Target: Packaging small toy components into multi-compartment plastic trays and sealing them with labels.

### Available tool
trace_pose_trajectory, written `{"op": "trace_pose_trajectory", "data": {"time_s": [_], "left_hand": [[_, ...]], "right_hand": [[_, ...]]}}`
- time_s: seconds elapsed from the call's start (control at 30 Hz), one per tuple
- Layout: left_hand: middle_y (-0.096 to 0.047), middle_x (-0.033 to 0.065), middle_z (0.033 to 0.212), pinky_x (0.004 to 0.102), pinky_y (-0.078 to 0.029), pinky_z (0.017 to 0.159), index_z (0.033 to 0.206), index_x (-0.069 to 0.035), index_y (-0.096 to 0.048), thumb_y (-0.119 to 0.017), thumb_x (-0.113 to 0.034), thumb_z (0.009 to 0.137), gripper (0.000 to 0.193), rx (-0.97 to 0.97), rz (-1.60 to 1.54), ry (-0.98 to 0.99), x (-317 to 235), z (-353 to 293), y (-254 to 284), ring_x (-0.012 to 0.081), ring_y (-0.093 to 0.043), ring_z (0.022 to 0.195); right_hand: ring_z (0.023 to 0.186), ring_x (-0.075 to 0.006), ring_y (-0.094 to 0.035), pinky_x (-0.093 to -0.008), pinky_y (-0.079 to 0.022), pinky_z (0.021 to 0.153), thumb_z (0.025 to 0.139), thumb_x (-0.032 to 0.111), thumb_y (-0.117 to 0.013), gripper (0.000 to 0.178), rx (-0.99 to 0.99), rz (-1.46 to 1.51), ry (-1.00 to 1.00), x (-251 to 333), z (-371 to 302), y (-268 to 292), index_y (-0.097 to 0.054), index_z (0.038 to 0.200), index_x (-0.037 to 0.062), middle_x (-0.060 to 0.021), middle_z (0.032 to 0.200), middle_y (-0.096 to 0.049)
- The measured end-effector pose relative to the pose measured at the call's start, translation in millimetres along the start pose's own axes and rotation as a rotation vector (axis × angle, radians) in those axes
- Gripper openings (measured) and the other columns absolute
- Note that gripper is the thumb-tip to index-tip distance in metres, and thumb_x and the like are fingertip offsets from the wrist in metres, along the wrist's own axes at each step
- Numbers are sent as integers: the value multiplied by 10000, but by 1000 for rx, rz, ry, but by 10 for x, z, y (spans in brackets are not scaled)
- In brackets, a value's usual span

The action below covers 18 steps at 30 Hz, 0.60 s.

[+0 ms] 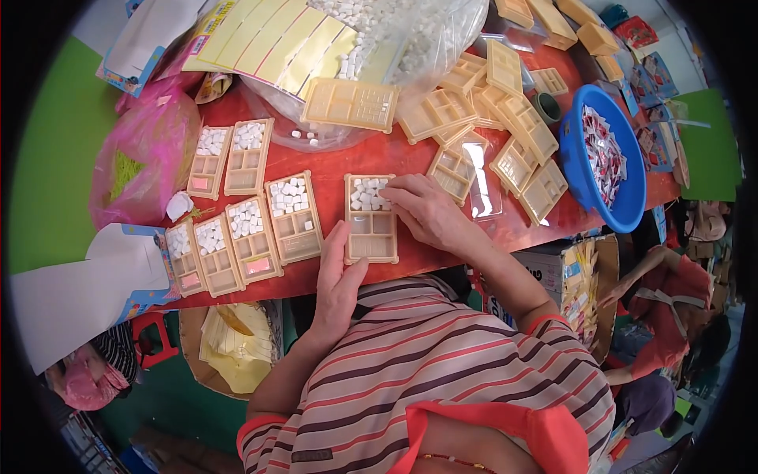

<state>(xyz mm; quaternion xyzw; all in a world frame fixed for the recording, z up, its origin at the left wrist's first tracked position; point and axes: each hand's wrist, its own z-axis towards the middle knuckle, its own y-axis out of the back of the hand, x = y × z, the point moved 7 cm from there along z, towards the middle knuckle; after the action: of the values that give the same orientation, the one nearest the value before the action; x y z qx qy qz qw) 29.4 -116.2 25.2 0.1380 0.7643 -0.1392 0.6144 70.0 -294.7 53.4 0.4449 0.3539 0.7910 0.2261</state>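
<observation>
A cream plastic tray (371, 247) with several compartments lies in front of me near the table edge. Small white cube-like pieces (368, 194) fill its far compartment; the nearer ones show none. My left hand (341, 278) is open at the tray's near left corner, fingers stretched along its side and thumb by the front edge. Over the tray's far right side, my right hand (430, 207) has its fingers bent, tips at the white pieces; I see nothing gripped. To the left, several similar trays (294, 246) hold white pieces, some with a pink piece too.
Bulk white pieces in a clear plastic bag (438, 47) lie at the back, beside yellow striped sheets (276, 43). Cream trays are heaped (505, 107) at the right. Beyond them stands a blue basin (580, 170) of small packets. A pink bag (130, 170) sits far left; co-workers are at right.
</observation>
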Motion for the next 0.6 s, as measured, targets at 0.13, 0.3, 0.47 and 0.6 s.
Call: {"op": "trace_pose_trajectory", "data": {"time_s": [0.13, 0.3, 0.47, 0.6], "left_hand": [[-286, 219, 1571, 383, -265, 1173, 1490, 50, -325, -506, -42, 931, 595, 10, 526, -224, -186, 104, -105, 314, -315, 1452], [-265, 248, 1568, 546, -254, 1147, 1471, 54, -349, -579, -130, 892, 650, -11, 986, -432, -274, 452, -209, 443, -262, 1444], [-256, 184, 1598, 595, -198, 1160, 1490, 23, -343, -625, -226, 890, 708, 40, 1187, -410, -182, 708, -279, 367, -222, 1488], [-261, 149, 1606, 646, -134, 1156, 1487, 7, -369, -634, -271, 884, 715, 102, 1329, -399, -32, 764, -288, 324, -195, 1506]], "right_hand": [[1113, -330, -581, -422, -452, 929, 863, 40, -640, 343, 15, -82, 11, 34, -59, -49, -609, 1203, 10, -153, 1226, -591], [1244, -322, -522, -427, -406, 1001, 846, 62, -651, 438, 20, -167, -15, 40, -95, -139, -565, 1270, -2, -160, 1339, -539], [1349, -294, -459, -439, -364, 1057, 859, 131, -638, 460, 50, -345, -86, -42, -120, -239, -562, 1297, 14, -148, 1388, -516], [1356, -282, -452, -459, -350, 1066, 864, 153, -633, 455, 73, -437, -56, -4, -133, -272, -569, 1294, 20, -125, 1389, -520]]}}
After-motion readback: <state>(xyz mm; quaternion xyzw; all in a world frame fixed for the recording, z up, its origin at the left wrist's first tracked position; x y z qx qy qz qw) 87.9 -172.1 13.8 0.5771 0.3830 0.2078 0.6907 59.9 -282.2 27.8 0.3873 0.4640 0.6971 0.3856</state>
